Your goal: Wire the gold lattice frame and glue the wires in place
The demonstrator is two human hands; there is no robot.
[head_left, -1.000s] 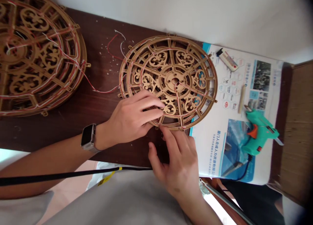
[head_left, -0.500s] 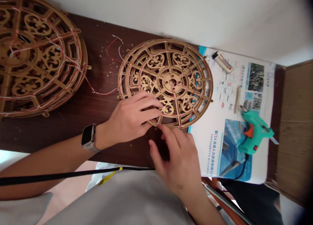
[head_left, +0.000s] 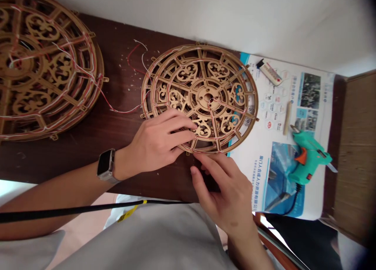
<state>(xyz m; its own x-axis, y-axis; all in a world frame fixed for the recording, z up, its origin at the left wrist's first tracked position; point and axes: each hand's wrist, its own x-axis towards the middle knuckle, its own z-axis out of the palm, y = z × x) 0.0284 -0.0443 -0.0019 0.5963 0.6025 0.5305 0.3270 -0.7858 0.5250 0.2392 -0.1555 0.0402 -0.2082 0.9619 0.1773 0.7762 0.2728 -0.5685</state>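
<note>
Carefully, my left hand (head_left: 155, 139) lies spread on the wooden fretwork wheel (head_left: 205, 94), gripping nothing; my right hand (head_left: 226, 195) sits half open at its rim, empty.

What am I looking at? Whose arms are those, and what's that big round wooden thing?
This picture comes from a little camera worn on a person's head, looking down, so those are the person's own arms. The left hand, with a watch on its wrist, rests on a round wooden wheel full of curly cut-out shapes. The right hand has its fingertips at the wheel's edge. Thin red and white wires run along the wheel. A second wooden wheel lies beside it on the dark wooden table. On a printed paper nearby lies a green hot glue gun.
</note>
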